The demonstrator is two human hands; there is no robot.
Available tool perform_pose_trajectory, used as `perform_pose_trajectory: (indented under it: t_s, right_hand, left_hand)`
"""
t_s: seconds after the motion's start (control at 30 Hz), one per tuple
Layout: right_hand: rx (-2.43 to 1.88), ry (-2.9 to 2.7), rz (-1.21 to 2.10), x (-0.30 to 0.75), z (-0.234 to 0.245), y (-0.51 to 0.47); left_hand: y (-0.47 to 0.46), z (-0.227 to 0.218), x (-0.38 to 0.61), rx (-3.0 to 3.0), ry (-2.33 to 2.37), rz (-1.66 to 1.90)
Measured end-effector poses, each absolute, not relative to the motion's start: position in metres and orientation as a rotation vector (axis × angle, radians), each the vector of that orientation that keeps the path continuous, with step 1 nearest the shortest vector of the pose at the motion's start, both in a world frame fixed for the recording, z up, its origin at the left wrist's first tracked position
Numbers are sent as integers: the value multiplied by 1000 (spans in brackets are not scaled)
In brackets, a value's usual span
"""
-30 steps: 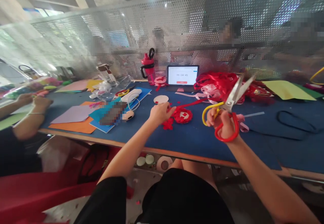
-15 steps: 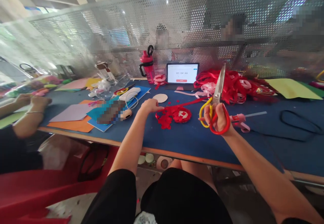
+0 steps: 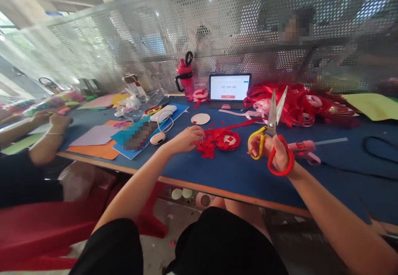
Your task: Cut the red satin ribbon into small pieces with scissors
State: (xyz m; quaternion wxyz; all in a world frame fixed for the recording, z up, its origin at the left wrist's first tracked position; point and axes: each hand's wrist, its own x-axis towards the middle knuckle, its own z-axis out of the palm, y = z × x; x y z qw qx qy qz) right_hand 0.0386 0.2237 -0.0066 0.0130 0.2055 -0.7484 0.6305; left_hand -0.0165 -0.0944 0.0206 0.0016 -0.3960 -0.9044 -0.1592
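My right hand grips a pair of scissors with one yellow and one red handle loop, blades pointing up and slightly apart. My left hand rests on the blue table with fingers curled, touching a heap of small red ribbon pieces. Just right of the heap lies a round red ribbon rosette with a white centre, and a red ribbon strip runs from it toward the back.
A tablet showing a timer stands at the back, beside a red bottle and a pile of red ribbon. A pink glue gun lies right of my hand. Coloured paper sheets lie left. Another person's arms work at far left.
The scissors' blades have opened slightly again after closing, and my right hand shifted a little right. My left hand drew back onto the red pieces.
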Motion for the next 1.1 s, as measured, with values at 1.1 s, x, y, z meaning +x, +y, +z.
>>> perform_pose_trajectory:
  t_s: [1.1]
  right_hand:
    - [917, -2690, 1614, 43, -9, 174]
  left_hand:
    - [-17, 24, -4, -557, -1737, -2621]
